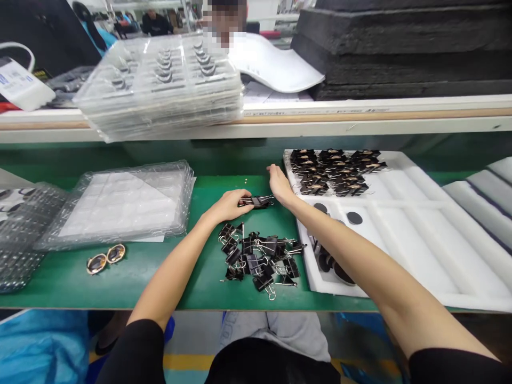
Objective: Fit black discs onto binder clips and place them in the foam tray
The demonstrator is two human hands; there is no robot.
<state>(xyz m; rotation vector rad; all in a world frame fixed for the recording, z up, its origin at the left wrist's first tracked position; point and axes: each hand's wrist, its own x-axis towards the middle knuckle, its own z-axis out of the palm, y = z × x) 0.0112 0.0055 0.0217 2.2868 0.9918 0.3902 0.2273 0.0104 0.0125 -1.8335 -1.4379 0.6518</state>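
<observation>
The left hand pinches a bundle of black binder clips low over the green worktop; the right hand is half-curled just beside it at two o'clock, and whether it grips anything I cannot tell. At six o'clock lies a loose clip pile, at three a white foam tray bearing clipped pieces, at nine clear plastic trays

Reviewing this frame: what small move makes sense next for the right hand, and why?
Probably a short move of the right hand down to the black clips in the left hand. The left hand has them low over the green table, while the right hand is just beside them, near the white tray, with nothing visible in its fingers.
</observation>
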